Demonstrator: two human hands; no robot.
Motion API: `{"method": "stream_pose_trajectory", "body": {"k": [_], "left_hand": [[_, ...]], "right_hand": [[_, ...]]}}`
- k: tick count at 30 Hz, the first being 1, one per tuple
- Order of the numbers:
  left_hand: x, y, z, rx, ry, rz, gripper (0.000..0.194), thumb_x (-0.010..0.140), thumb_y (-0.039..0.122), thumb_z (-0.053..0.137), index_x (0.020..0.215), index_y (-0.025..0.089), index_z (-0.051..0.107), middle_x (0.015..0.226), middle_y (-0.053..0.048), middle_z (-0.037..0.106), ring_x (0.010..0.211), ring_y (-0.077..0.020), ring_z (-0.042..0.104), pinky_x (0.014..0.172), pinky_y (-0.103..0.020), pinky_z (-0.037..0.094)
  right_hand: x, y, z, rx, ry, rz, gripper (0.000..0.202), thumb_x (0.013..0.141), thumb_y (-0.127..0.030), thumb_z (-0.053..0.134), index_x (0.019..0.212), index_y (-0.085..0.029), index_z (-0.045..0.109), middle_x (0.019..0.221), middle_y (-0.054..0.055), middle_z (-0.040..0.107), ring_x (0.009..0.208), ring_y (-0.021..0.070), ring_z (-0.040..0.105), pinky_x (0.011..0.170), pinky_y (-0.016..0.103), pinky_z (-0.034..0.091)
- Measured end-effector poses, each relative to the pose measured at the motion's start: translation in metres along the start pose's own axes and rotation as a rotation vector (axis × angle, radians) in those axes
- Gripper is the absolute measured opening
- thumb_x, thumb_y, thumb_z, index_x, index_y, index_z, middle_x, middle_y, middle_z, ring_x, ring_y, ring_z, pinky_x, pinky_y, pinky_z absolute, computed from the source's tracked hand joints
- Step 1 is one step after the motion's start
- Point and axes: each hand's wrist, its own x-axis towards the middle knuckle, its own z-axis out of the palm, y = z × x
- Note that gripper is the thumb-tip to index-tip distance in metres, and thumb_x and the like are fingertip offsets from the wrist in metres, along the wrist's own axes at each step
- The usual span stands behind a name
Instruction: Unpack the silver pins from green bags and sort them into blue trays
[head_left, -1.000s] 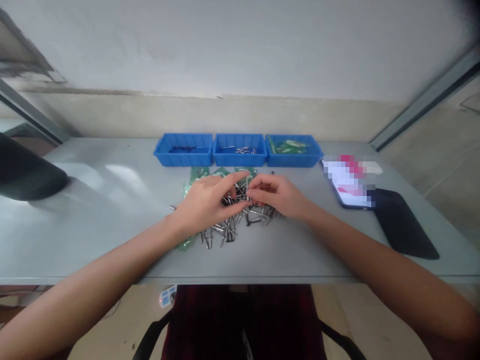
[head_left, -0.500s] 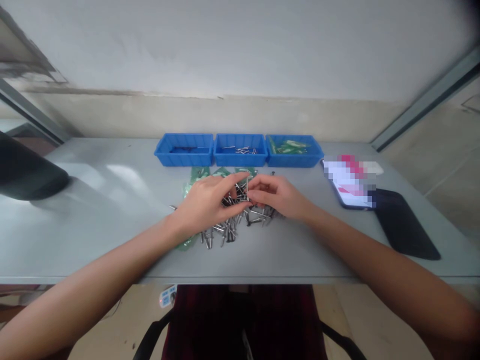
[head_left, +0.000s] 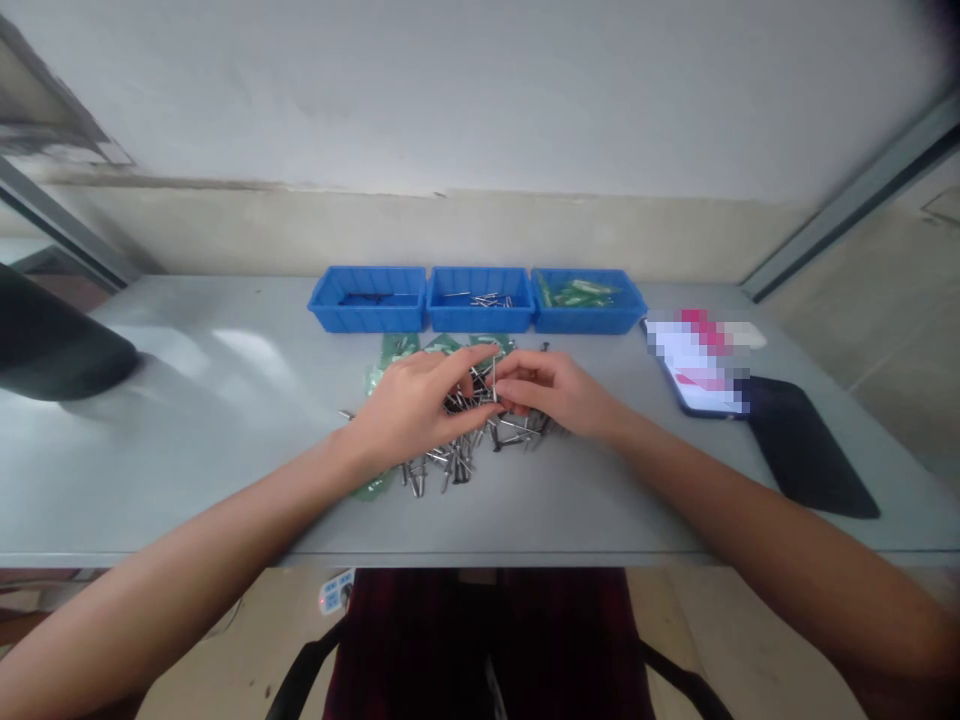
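A thin silver blind rivet [head_left: 495,380] stands nearly upright between the index fingertip and thumb tip of my left hand [head_left: 416,405]. From the other side, the closed fingers of my right hand [head_left: 559,390] meet at the same rivet; their exact contact is partly hidden. Below both hands, a loose pile of silver rivets [head_left: 450,462] mixed with black screws [head_left: 460,472] spreads over the grey table. Small green plastic packets [head_left: 397,347] lie behind and under the pile, partly covered by my left hand.
Three blue bins stand in a row behind the pile: the left bin [head_left: 367,318] holds a few dark pieces, the middle bin [head_left: 480,320] silver rivets, the right bin [head_left: 589,320] green packets. A phone [head_left: 701,380] and black flat object [head_left: 814,445] lie right; a dark cylinder [head_left: 60,340] stands left.
The fingers of my right hand have shifted very slightly left against the rivet. My left hand and the pile look the same.
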Motion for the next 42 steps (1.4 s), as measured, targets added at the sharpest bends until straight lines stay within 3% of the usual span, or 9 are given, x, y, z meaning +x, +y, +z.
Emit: {"method": "stream_pose_trajectory", "body": {"k": [29, 42], "left_hand": [[-0.0004, -0.0018, 0.0009, 0.005, 0.002, 0.014, 0.043, 0.086, 0.040, 0.062, 0.122, 0.019, 0.050, 0.073, 0.001, 0.065, 0.067, -0.0142, 0.062, 0.065, -0.027, 0.046], [0.0000, -0.0015, 0.0007, 0.007, -0.005, 0.014, 0.041, 0.086, 0.037, 0.062, 0.121, 0.020, 0.051, 0.074, 0.001, 0.065, 0.068, -0.0143, 0.062, 0.066, -0.028, 0.046]], "right_hand": [[-0.0005, -0.0021, -0.0001, -0.007, -0.009, 0.014, 0.016, 0.088, -0.035, 0.057, 0.088, -0.020, 0.062, 0.070, -0.002, 0.057, 0.061, 0.0095, 0.050, 0.054, 0.023, 0.039], [-0.0005, -0.0006, -0.0003, -0.006, -0.028, 0.009, 0.021, 0.087, -0.040, 0.058, 0.085, -0.019, 0.062, 0.067, -0.003, 0.055, 0.058, 0.0093, 0.048, 0.052, 0.023, 0.038]]}}
